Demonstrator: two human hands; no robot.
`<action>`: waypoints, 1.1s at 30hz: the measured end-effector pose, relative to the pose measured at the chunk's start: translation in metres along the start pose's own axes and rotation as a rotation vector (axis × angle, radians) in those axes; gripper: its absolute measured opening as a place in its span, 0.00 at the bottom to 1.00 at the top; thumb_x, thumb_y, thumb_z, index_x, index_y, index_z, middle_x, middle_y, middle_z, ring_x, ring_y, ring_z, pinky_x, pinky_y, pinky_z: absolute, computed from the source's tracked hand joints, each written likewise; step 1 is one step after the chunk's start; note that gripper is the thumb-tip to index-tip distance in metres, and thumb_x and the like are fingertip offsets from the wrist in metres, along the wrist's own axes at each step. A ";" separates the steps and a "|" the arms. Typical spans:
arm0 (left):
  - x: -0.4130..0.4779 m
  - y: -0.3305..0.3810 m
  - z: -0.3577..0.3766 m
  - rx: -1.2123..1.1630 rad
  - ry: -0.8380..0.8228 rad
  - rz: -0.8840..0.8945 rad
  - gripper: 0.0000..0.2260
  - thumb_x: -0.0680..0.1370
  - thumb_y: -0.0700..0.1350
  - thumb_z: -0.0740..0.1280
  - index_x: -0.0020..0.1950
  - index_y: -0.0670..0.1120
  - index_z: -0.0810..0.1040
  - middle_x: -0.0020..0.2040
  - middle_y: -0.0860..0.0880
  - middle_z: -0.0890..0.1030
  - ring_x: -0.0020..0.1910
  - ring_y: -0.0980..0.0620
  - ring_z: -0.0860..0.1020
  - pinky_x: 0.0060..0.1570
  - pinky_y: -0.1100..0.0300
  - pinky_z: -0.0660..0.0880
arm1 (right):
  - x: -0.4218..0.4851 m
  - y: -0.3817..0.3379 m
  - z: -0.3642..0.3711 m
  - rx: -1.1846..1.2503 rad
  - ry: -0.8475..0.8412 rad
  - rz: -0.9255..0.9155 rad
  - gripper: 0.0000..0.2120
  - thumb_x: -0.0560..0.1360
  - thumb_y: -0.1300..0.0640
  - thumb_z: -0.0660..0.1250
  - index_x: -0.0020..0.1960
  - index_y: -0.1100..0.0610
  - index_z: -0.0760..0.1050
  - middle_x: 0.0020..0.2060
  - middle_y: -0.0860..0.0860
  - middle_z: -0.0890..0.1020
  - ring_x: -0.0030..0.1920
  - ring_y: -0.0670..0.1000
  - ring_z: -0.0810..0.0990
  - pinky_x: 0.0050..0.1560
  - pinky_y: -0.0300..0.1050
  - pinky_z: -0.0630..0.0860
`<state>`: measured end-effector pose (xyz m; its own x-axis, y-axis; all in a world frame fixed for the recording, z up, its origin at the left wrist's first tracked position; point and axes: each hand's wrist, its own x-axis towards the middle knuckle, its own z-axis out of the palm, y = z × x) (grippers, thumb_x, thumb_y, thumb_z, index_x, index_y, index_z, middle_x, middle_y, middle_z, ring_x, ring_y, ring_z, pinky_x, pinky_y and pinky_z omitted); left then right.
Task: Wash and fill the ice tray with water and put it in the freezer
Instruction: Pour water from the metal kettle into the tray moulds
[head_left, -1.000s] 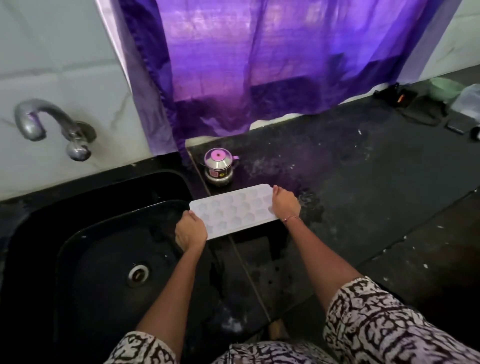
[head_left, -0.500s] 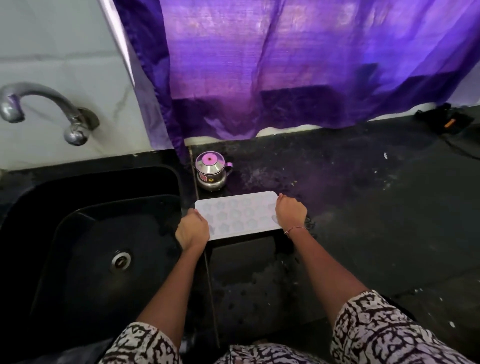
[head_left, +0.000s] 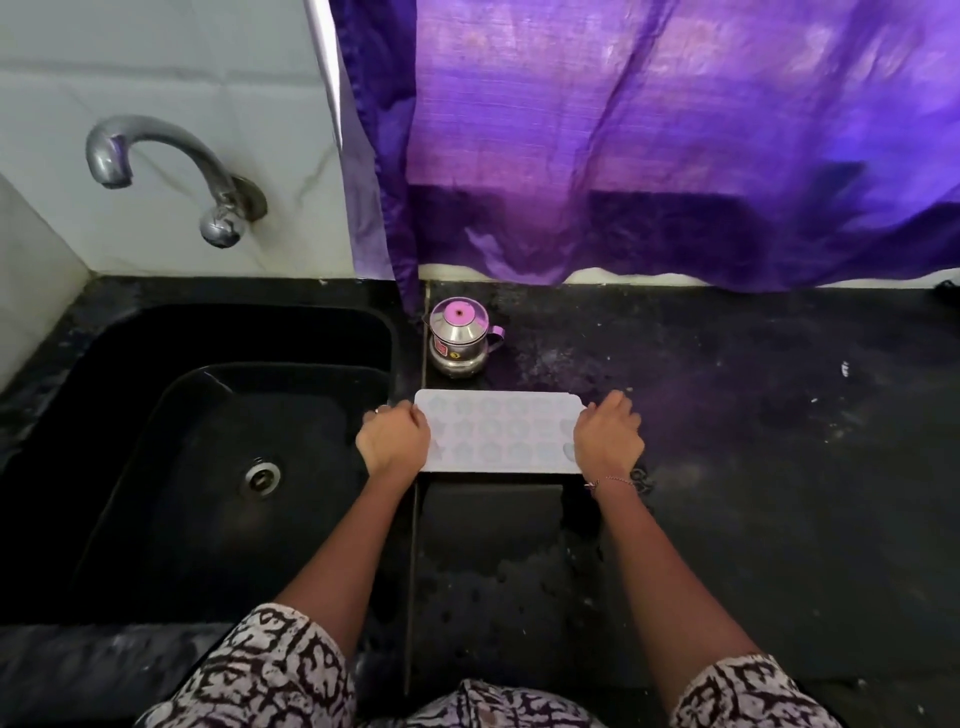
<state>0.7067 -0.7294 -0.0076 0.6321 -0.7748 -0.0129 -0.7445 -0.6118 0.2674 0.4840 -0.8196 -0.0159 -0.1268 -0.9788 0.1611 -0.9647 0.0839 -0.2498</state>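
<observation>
Both hands, left and right, grip the tray ends on the black counter; sink at 9 o'clock, kettle and purple curtain at 12.

The red label on the small steel pot is too blurred to read.

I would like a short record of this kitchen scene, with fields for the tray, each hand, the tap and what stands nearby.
tray: white plastic ice tray, level, over the black stone counter just right of the black sink
left hand: grips the tray's left end
right hand: grips its right end
tap: curved metal tap, no water stream visible
nearby: small steel pot with pink lid behind the tray, apart from it
</observation>
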 end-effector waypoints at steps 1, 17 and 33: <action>0.003 0.000 -0.001 -0.016 0.039 -0.015 0.15 0.80 0.49 0.57 0.57 0.42 0.76 0.54 0.41 0.78 0.55 0.41 0.73 0.44 0.53 0.71 | 0.004 0.000 -0.004 -0.016 0.008 0.021 0.16 0.77 0.54 0.63 0.56 0.66 0.69 0.50 0.62 0.75 0.49 0.62 0.76 0.34 0.51 0.76; 0.114 0.058 -0.010 -1.448 -0.367 -0.342 0.25 0.79 0.59 0.58 0.67 0.42 0.71 0.62 0.43 0.78 0.60 0.47 0.77 0.64 0.49 0.71 | 0.046 -0.135 0.012 0.979 -0.494 0.110 0.20 0.78 0.41 0.57 0.50 0.58 0.74 0.55 0.57 0.73 0.57 0.56 0.72 0.65 0.52 0.66; 0.106 0.072 -0.010 -1.554 -0.355 -0.337 0.08 0.83 0.45 0.56 0.46 0.50 0.71 0.46 0.50 0.78 0.45 0.54 0.76 0.46 0.61 0.72 | 0.048 -0.143 0.026 1.414 -0.420 0.203 0.15 0.78 0.53 0.63 0.35 0.52 0.64 0.29 0.47 0.66 0.33 0.43 0.64 0.38 0.39 0.64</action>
<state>0.7228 -0.8537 0.0203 0.4702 -0.7767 -0.4191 0.4702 -0.1814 0.8637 0.6222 -0.8837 0.0024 0.0836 -0.9746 -0.2077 0.1099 0.2161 -0.9702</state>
